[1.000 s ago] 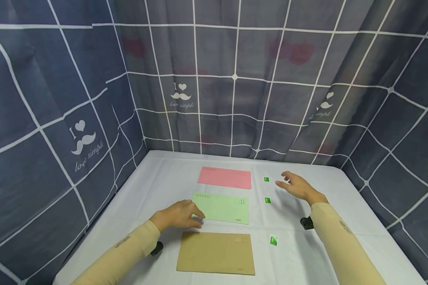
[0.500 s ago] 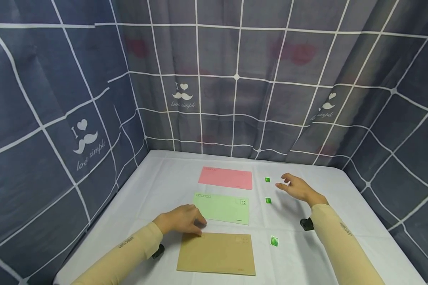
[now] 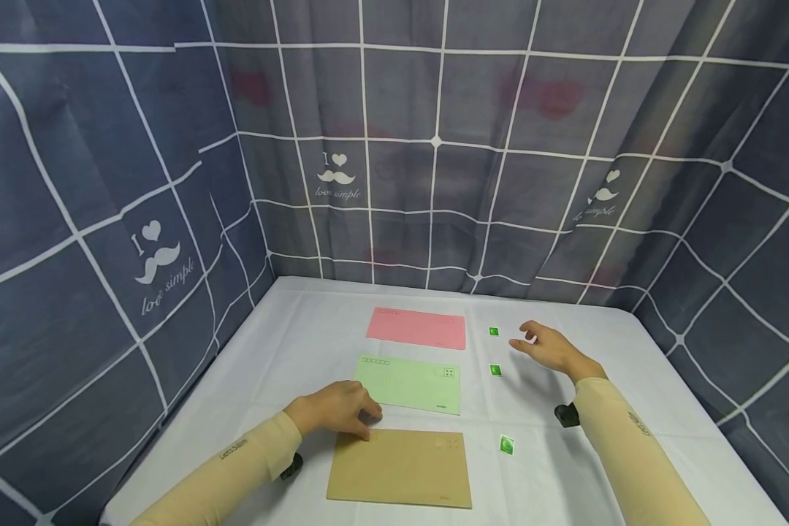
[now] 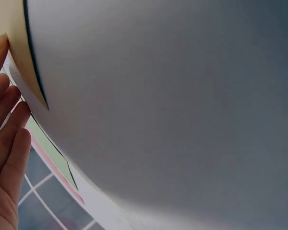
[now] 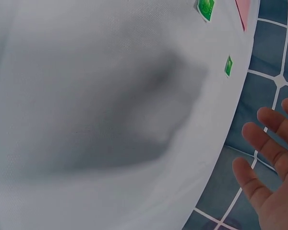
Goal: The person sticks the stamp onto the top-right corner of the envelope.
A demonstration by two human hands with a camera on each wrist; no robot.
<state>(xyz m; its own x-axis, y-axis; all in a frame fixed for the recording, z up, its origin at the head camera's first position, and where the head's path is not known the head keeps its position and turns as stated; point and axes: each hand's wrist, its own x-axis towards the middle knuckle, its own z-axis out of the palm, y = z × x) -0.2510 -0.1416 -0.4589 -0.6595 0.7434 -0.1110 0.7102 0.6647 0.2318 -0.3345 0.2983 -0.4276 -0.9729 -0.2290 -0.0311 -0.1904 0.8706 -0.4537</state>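
Observation:
Three envelopes lie in a column on the white table: pink (image 3: 417, 329) at the back, light green (image 3: 414, 387) in the middle, brown (image 3: 399, 471) nearest. My left hand (image 3: 338, 408) is at the brown envelope's far left corner, its thumb tip over that edge; whether it touches is unclear. Its fingers (image 4: 12, 158) look relaxed in the left wrist view, and it hides the green envelope's near left corner. Right of the envelopes, my right hand (image 3: 552, 349) hovers with loosely bent, spread fingers, holding nothing. Three small green stamps (image 3: 507, 445) lie between it and the envelopes.
A dark grid-patterned curtain (image 3: 397, 175) surrounds the back and sides of the white-covered table (image 3: 302, 321). Each wrist carries a small black camera (image 3: 567, 415). One stamp lies beside each envelope on the right.
My left hand has shifted slightly right and nearer, its thumb moving from the green envelope's near edge to the brown envelope's far edge. My right hand has barely moved. Envelopes and stamps stay put.

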